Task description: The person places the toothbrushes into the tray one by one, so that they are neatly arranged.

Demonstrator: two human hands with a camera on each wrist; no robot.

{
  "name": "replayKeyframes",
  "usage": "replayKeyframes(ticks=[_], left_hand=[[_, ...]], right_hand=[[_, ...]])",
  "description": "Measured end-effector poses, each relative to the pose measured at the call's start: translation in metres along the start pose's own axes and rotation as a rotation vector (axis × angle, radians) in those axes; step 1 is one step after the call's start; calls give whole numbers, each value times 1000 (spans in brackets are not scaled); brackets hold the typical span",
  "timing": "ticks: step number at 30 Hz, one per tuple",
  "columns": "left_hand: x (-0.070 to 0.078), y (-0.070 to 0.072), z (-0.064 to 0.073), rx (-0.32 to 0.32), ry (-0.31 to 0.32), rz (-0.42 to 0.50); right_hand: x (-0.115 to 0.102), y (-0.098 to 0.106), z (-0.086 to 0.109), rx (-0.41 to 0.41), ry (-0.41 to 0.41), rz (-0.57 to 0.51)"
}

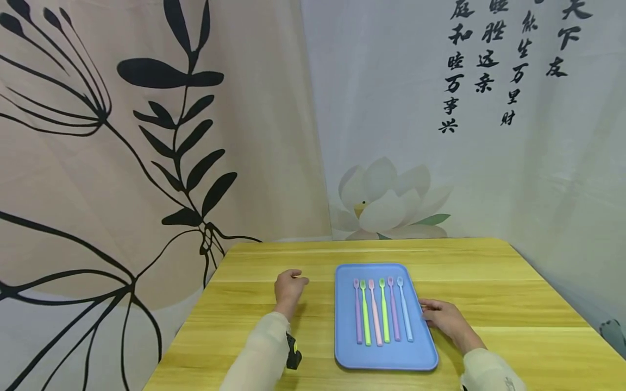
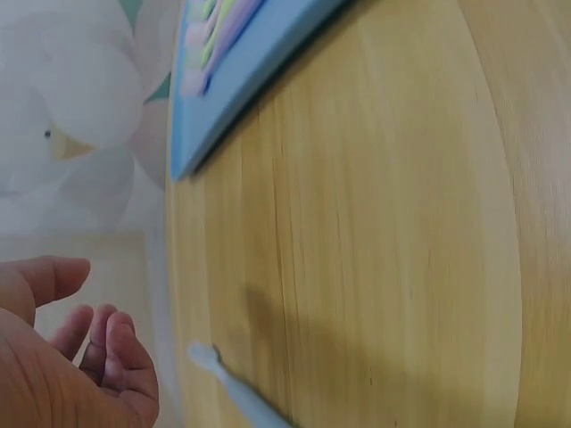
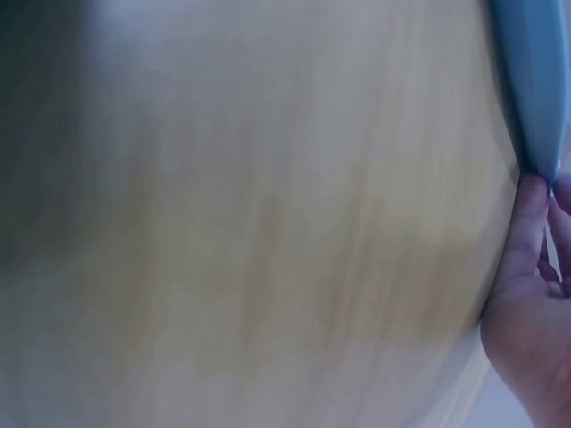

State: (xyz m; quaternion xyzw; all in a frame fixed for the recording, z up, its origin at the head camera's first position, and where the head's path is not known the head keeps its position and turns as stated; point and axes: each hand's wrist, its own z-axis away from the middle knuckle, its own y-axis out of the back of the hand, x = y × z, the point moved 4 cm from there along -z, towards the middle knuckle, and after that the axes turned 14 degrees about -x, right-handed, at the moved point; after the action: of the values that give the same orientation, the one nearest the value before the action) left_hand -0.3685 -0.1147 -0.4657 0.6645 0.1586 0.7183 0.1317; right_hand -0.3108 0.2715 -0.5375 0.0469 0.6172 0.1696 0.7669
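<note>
On a blue tray (image 1: 386, 358) lies a row of several toothbrushes in purple, green, pink and light blue, among them a pink toothbrush (image 1: 375, 312). My right hand (image 1: 447, 320) is at the tray's right rim; in the right wrist view its fingertips (image 3: 533, 192) pinch the edge. Left of the tray, my left hand (image 1: 289, 290) hovers over the table with fingers loosely curled and nothing held. The left wrist view has a grey-blue toothbrush (image 2: 241, 392) on the table near that hand, hidden in the head view by the hand and sleeve.
The wooden table (image 1: 513, 282) carries the tray near its middle. Behind it hangs a cloth backdrop (image 1: 274, 136) with printed plants, a lotus and writing. A black strap device (image 1: 293, 350) sits on my left wrist.
</note>
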Motion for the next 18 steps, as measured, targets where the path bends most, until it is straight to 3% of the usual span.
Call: replayKeyframes(ticks=[10, 18], left_hand=[[-17, 23, -6, 3, 11, 102], [-31, 37, -9, 21, 37, 81]], right_hand=[[-3, -1, 2, -1, 14, 17], [-5, -1, 3, -10, 14, 15]])
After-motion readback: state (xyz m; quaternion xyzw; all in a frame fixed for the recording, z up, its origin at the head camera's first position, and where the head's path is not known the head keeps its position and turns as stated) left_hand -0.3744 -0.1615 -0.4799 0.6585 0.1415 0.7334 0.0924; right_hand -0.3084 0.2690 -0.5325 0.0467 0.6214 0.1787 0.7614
